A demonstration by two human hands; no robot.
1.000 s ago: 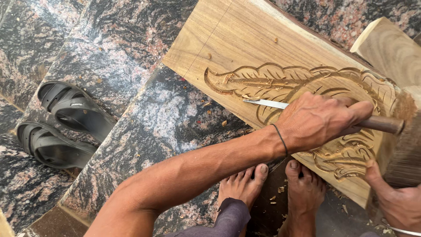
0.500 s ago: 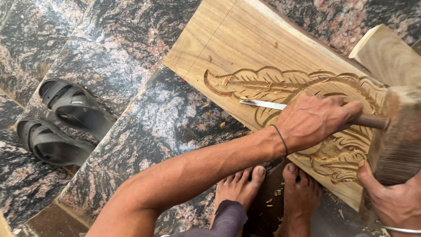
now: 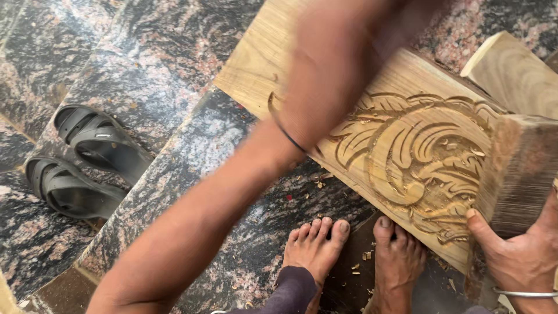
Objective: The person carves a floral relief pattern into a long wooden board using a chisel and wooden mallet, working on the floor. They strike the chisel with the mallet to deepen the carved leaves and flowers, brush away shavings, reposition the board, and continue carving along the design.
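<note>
A pale wooden plank (image 3: 261, 58) lies slanted on the stone floor, with a leaf-and-scroll relief (image 3: 418, 157) cut into its right half. My left arm sweeps across the plank as a blur, and my left hand (image 3: 354, 40) is smeared near the top edge; whether it holds anything is hidden by the blur. No chisel shows. My right hand (image 3: 517, 256), with a metal bangle on the wrist, grips a chunky wooden mallet (image 3: 517, 174) at the plank's right end, just beside the carving.
My two bare feet (image 3: 317, 244) rest on the polished granite floor (image 3: 174, 70) against the plank's near edge, among wood chips (image 3: 363, 256). A pair of dark sandals (image 3: 87, 163) lies at the left. Another wood block (image 3: 511, 70) sits at the top right.
My left hand has lifted off the carving and swung up toward the top of the view, and the chisel it held is no longer seen. The mallet has come further into view at the right.
</note>
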